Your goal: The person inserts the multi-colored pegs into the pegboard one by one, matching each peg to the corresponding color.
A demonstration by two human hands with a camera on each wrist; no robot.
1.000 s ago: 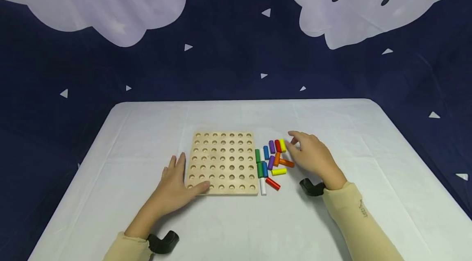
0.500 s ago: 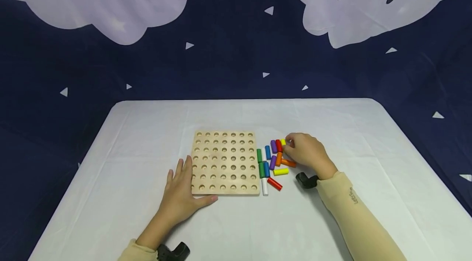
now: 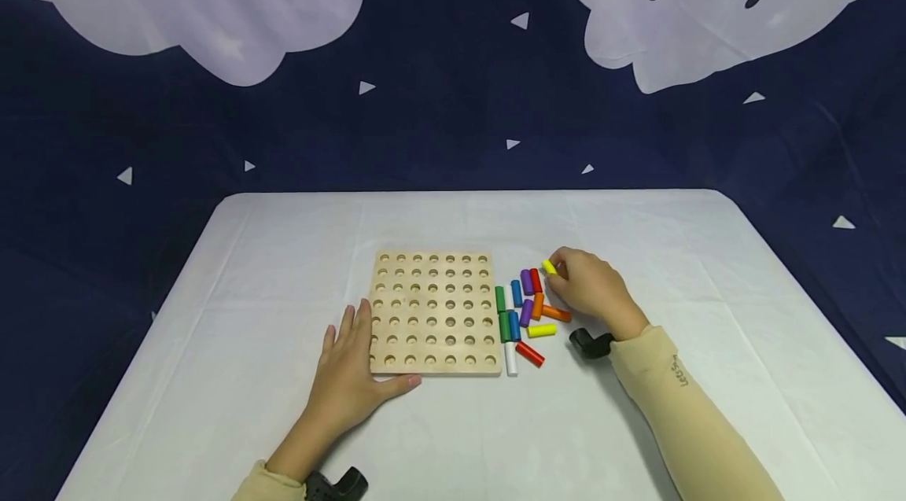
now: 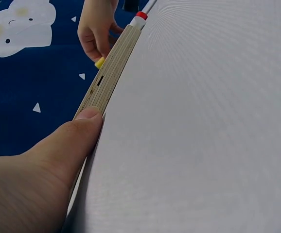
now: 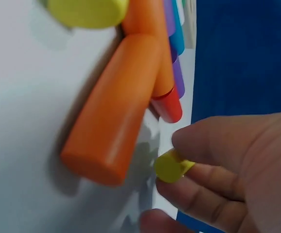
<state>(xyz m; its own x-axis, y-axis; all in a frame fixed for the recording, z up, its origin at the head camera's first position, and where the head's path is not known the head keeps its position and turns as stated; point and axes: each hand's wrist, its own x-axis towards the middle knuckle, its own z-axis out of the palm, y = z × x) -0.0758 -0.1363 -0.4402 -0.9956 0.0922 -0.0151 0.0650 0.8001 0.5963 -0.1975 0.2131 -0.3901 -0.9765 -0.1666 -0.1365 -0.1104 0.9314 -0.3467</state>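
A square wooden board with rows of round holes lies on the table. My left hand rests along its left edge, fingers straight, with the thumb against the near edge, as the left wrist view also shows. Right of the board, my right hand pinches a yellow peg between thumb and fingers; in the right wrist view this yellow peg shows end-on. Close by lie an orange peg, another orange peg and a red peg.
More pegs lie between board and right hand: green, blue, purple, white, a second yellow and a second red. The white table ends at a dark blue backdrop.
My right hand has come left to the yellow peg, taken hold of it and tilted it off its place beside the red peg. My left hand has slid right and down along the board's corner.
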